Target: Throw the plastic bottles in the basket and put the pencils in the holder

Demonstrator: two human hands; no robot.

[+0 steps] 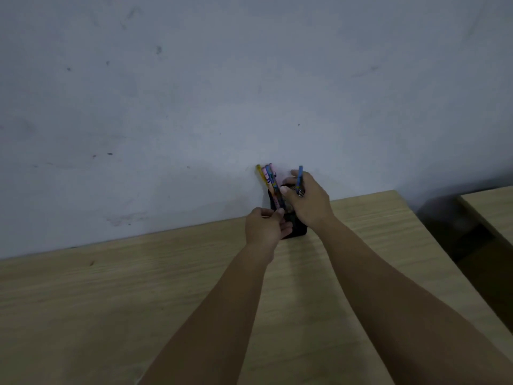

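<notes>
A black pencil holder [298, 232] stands on the wooden table against the wall, mostly hidden by both hands. Several colourful pencils [268, 177] lean out of it to the upper left. My left hand [265, 225] is closed against the holder's left side, fingers touching the pencils' lower parts. Just above the holder's right side, my right hand [308, 202] pinches a blue pencil [299, 179] that points upward. No plastic bottles or basket are in view.
The light wooden table [111, 301] runs along a grey-blue wall [194, 93]. A second table corner [491, 207] shows at the right, with a dark gap between the two.
</notes>
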